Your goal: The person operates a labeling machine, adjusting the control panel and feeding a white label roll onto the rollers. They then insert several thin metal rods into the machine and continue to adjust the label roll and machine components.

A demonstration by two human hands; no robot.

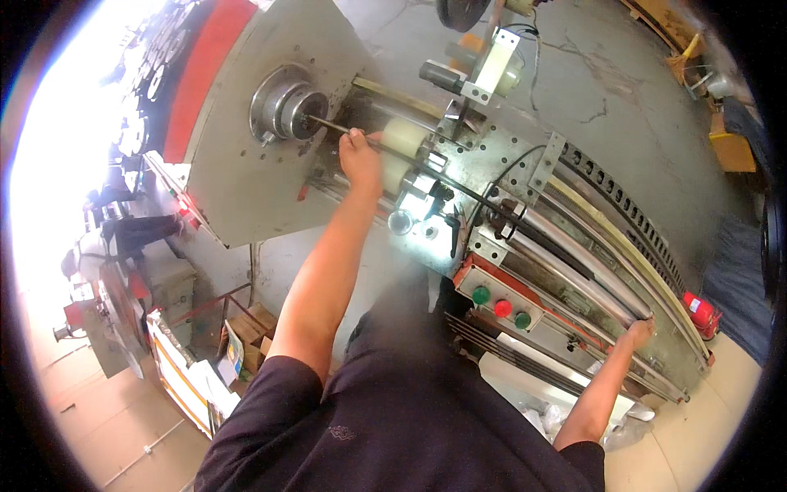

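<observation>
A long thin metal rod (467,191) runs slantwise across a machine. Its left end meets the centre of a round steel chuck (305,115) on the grey machine housing (238,184). Close to the chuck, my left hand (361,158) is closed around the rod, beside a cream-coloured roller (407,135). My right hand (642,334) is closed at the far right, where the rod's line and the shiny bars (578,283) end. My fingers hide the rod's end there. Midway, the rod passes over a drilled metal carriage (492,152) with clamps and a bright lamp.
A control box (502,305) with green and red buttons sits on the near side. A cable chain (623,205) curves along the far side. At the right end stands a red fire extinguisher (702,315). Cardboard boxes (250,328) and another machine (115,312) are at the left.
</observation>
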